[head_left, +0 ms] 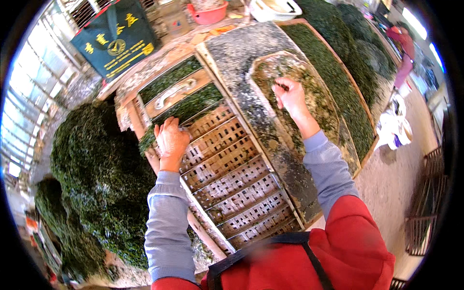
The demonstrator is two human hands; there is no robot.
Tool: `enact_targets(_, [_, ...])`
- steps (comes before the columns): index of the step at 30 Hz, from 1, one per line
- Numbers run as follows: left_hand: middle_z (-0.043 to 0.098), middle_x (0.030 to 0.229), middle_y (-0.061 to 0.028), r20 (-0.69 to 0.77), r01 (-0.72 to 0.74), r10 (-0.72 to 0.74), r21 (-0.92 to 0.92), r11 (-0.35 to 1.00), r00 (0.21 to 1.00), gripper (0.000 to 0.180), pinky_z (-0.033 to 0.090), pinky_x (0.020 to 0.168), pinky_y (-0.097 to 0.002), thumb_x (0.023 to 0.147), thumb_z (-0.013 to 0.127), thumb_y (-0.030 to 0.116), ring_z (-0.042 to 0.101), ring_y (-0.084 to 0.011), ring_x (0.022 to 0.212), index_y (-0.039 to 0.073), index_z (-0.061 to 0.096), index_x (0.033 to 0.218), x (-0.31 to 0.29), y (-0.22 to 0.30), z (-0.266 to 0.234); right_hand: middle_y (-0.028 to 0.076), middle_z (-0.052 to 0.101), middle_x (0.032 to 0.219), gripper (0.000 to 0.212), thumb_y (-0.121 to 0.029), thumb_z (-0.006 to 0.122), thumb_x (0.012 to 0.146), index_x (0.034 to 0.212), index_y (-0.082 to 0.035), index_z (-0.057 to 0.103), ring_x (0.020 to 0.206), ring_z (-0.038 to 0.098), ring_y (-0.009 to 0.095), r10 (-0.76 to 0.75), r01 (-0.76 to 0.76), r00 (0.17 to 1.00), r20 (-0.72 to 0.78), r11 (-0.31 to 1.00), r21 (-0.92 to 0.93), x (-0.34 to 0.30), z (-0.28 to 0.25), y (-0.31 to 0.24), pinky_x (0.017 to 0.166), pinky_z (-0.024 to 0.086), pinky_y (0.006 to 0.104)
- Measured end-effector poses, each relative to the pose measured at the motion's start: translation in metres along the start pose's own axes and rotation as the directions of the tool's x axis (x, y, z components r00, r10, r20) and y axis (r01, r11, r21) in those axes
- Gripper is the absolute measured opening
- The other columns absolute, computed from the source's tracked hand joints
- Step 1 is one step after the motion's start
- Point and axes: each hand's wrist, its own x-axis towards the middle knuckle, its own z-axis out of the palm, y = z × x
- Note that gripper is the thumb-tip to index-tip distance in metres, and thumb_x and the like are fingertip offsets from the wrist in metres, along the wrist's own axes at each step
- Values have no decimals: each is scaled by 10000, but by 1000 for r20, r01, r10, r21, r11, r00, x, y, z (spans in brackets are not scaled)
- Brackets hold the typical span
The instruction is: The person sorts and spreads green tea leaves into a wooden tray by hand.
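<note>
My left hand (171, 140) is at the left side of a long slatted frame (227, 145), its fingers curled over a bunch of dark green sprigs (147, 140) that stick out to the left. A pale edge shows beside that hand, too small to tell. In the far slots lie rows of green sprigs (200, 101). Between them sits a wooden board (162, 104) with a white handle (176, 94). My right hand (292, 99) hovers over a shallow pale-rimmed tray (252, 72) strewn with green bits, thumb and fingers pinched around a small dark bit.
A big green heap (99, 179) rises at the left. A strip of green material (328, 72) and more heaps (372, 53) are at the right. Behind stand a dark green bag (116, 41), a red basin (208, 13) and a white tub (275, 12). Another person (403, 53) is far right.
</note>
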Motion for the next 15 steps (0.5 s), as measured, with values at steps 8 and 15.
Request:
enact_targets(8, [657, 946, -147, -95, 17, -45, -276, 961, 994, 263, 370, 974, -400, 698, 583, 73, 615, -266, 940, 42, 663, 946, -5, -30, -11, 64, 584, 713, 169, -84, 596, 862, 989, 26, 575, 549, 563, 119, 45, -358, 785, 618, 847, 394, -1, 171, -63, 477, 476, 242])
enact_targets(15, [651, 894, -56, -144, 149, -635, -911, 385, 759, 280, 462, 717, -223, 736, 474, -99, 573, -95, 769, -29, 649, 944, -71, -116, -33, 213, 628, 1022, 355, -50, 534, 800, 1142, 41, 567, 774, 647, 230, -256, 520, 668, 699, 833, -191, -36, 225, -73, 724, 537, 321])
